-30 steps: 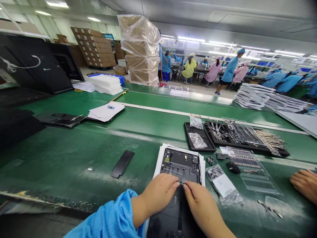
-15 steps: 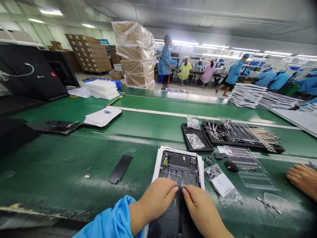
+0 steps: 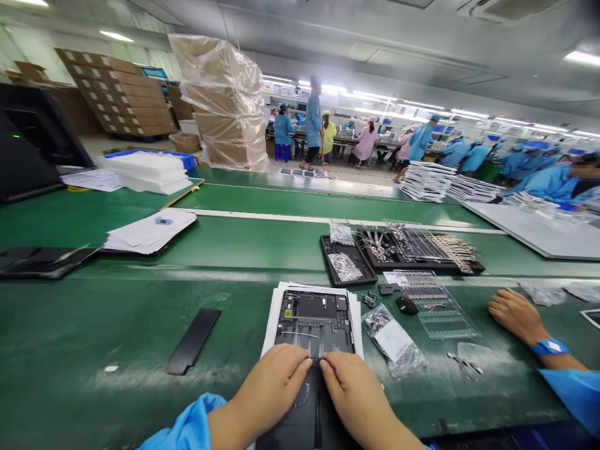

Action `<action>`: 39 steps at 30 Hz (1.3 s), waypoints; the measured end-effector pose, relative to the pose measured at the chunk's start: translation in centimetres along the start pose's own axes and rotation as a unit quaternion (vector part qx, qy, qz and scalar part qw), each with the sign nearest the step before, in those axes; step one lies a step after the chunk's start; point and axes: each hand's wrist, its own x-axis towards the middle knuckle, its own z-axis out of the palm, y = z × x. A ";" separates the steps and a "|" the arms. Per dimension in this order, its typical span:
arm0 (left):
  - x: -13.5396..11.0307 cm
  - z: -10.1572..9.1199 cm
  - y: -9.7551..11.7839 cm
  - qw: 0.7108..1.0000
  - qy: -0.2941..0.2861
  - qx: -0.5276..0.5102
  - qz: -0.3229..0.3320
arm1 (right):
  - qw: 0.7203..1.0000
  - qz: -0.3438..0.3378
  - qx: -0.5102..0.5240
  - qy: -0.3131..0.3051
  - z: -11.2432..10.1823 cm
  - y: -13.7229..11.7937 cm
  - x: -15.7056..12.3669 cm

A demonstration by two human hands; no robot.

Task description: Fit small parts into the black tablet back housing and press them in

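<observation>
While the left hand [image 3: 265, 392] and right hand [image 3: 351, 400] rest together, a tablet housing [image 3: 314, 322] touches their fingertips [image 3: 305, 362].

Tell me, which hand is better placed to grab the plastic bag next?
Probably the right hand: it sits at the lower edge of the black tablet chassis, on the same side as the plastic bag, while the left hand lies farther away.

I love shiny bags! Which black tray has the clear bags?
The smaller black tray, on the left; the longer black tray holds metal parts.
</observation>
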 end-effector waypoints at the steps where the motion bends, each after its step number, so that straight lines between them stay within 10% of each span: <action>1: 0.0 0.1 -0.1 1.000 0.000 -0.001 0.003 | 1.000 0.002 0.001 0.006 0.0 0.1 0.0; 19: 0.5 -0.1 0.1 1.000 0.023 0.019 -0.008 | 1.000 -0.012 0.005 0.008 0.2 0.7 0.9; 39: -5.7 -2.0 -8.2 0.951 0.161 0.029 -0.264 | 0.973 -0.011 -0.221 0.068 0.5 -0.6 11.4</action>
